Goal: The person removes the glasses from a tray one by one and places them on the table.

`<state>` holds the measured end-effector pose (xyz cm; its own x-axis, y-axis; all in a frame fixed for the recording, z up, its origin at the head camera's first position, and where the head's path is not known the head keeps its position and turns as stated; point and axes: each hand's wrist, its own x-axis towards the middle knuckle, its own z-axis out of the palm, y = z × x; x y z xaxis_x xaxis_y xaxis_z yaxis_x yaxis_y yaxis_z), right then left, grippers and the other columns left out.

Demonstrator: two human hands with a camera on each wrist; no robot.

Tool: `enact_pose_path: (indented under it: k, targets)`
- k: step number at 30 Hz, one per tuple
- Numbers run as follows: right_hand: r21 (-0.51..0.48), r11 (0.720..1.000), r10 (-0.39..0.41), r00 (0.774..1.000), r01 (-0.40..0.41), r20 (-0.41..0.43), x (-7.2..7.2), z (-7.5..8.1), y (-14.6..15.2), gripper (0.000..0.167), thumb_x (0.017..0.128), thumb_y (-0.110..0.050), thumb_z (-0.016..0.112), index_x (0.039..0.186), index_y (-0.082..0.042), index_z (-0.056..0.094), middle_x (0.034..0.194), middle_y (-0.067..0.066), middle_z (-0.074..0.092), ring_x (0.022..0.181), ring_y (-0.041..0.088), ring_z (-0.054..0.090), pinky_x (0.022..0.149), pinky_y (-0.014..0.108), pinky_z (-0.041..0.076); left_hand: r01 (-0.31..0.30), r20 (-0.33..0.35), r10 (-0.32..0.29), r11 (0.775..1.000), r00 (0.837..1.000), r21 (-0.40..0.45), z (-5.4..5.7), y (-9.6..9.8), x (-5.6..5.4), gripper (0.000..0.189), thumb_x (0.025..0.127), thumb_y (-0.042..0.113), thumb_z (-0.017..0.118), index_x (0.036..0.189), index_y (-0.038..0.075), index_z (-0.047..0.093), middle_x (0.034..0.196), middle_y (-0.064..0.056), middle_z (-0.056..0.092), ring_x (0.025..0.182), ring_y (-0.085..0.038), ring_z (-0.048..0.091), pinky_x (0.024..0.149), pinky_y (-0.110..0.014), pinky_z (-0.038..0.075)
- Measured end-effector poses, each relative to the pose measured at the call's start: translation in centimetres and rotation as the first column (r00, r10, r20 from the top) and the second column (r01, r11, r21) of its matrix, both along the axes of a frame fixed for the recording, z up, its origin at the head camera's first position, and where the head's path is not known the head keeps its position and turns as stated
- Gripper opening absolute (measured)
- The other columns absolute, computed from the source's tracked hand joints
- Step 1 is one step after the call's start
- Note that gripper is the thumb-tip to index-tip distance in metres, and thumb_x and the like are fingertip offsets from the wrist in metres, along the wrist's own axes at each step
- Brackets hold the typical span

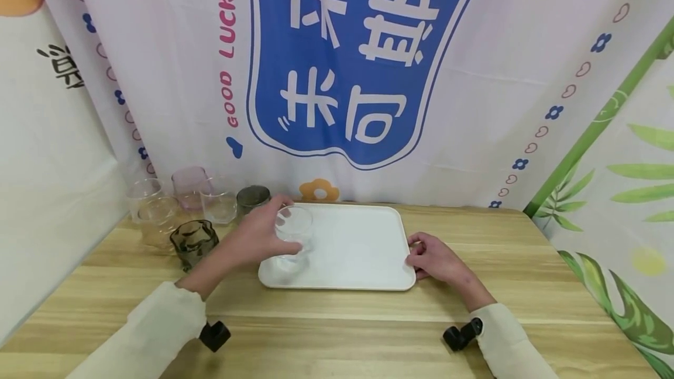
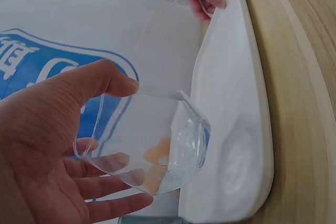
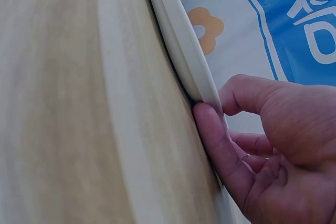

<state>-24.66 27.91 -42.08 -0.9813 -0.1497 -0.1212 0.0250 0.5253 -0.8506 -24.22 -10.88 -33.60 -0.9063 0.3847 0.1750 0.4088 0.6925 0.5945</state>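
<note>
A clear drinking glass [image 2: 142,140] is gripped by my left hand [image 1: 260,233], thumb on one side and fingers round the other. In the head view that glass overlaps the left part of a white rectangular tray [image 1: 358,250]. The left wrist view shows the glass's thick base towards the tray surface. My right hand [image 1: 434,257] pinches the tray's right edge, and in the right wrist view a finger [image 3: 218,135] lies along the underside of the rim while the thumb side sits at its top.
Left of the tray, on the wooden table [image 1: 337,332], stand several glasses: a dark wavy one [image 1: 193,241], a dark grey one [image 1: 253,197], a pinkish one [image 1: 189,186] and clear ones [image 1: 218,200]. A printed curtain [image 1: 184,104] hangs behind the table.
</note>
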Motion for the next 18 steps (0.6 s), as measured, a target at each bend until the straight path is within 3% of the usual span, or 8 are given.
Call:
enact_pose_path:
  k: [10,18]
  targets:
    - [-0.02,1.0,0.01,1.0,-0.01,0.004,0.0,0.1,0.0,0.038,0.09,0.004,0.065,0.125,0.008,0.052,0.094,0.016,0.061,0.069,0.021,0.066,0.06,0.036,0.061,-0.056,0.037,0.06,0.994,0.998,-0.09,1.1,-4.3,0.6,0.082,0.079,0.04,0.087,0.138,0.002,0.044,0.134,-0.025,0.058,0.109,-0.035,0.062,0.088,-0.054,0.054]
    - [-0.022,1.0,0.008,1.0,-0.008,0.01,0.1,0.1,0.0,0.038,0.09,0.003,0.065,0.125,0.009,0.052,0.094,0.016,0.061,0.069,0.022,0.066,0.06,0.035,0.061,-0.055,0.024,0.058,0.991,0.998,-0.124,1.1,-6.4,0.8,0.081,0.079,0.039,0.087,0.135,-0.003,0.048,0.127,-0.024,0.061,0.108,-0.036,0.062,0.088,-0.056,0.053]
